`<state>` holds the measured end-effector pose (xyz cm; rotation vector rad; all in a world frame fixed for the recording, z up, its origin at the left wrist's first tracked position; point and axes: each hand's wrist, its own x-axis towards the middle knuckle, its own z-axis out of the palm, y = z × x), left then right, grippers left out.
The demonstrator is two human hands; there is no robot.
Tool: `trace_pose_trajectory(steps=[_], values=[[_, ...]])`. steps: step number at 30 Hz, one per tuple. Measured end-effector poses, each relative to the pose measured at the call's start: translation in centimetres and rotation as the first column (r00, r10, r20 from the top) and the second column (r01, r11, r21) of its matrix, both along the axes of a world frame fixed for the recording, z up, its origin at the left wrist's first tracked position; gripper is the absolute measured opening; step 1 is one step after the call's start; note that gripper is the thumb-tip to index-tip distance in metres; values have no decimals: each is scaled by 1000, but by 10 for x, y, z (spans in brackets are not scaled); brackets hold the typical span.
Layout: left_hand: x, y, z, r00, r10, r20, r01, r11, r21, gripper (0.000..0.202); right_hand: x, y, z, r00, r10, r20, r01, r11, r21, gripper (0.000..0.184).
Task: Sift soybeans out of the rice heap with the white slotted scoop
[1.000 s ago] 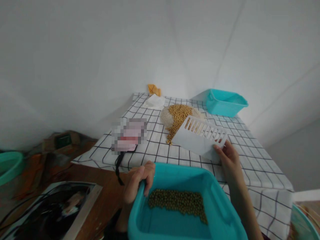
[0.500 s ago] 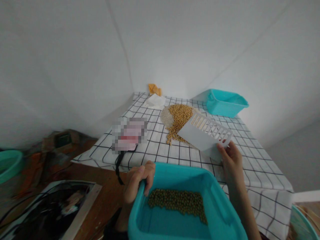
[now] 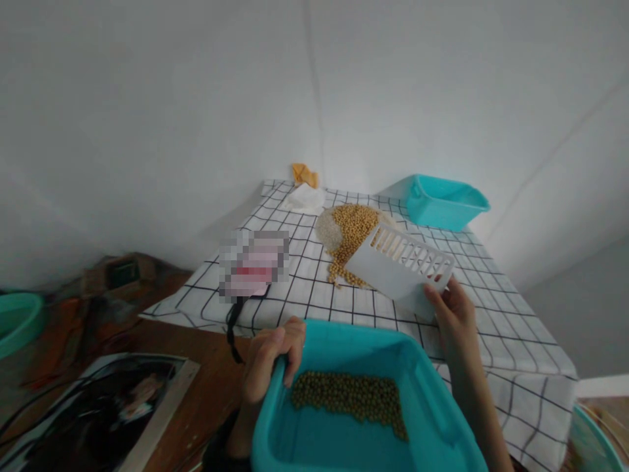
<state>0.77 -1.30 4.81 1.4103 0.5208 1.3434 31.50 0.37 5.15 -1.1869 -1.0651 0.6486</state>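
My left hand (image 3: 272, 357) is closed over the left rim of a teal plastic basin (image 3: 442, 413), which sits at the table's near edge. Small greenish-brown beans (image 3: 351, 396) lie in a band across the basin's floor. My right hand (image 3: 455, 318) pinches the right end of a white plastic panel (image 3: 381, 269) with a row of slots. The panel leans over the tablecloth, its left edge by a heap of yellow soybeans (image 3: 354, 223) and partly hiding it. Pale, rice-like grains (image 3: 328, 228) lie against the heap's left side.
A second teal basin (image 3: 442, 203) stands at the back right. White crumpled cloth (image 3: 304, 198) and an orange cloth (image 3: 304, 175) lie at the far corner. A blurred-out pink item (image 3: 254, 265) with a black strap rests on the left of the checked tablecloth (image 3: 295, 288).
The white panel has shifted slightly left and toward me with my right hand, moving a few soybeans at the near edge. My left hand and the basin stay put.
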Motion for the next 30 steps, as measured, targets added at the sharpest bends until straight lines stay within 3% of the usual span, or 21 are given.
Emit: trace_pose_trajectory(steps=[12, 23, 30], values=[[-6, 3, 2, 997, -9, -82, 8, 1000, -6, 68, 0, -1, 0, 1000, 19, 8, -20, 999, 41, 17], [0, 2, 1, 998, 40, -57, -42, 999, -22, 68, -2, -3, 2, 992, 117, -48, -117, 993, 0, 27], [-3, 2, 2, 995, 18, -94, -22, 999, -43, 68, -2, -1, 1, 997, 51, -63, -52, 999, -3, 29]])
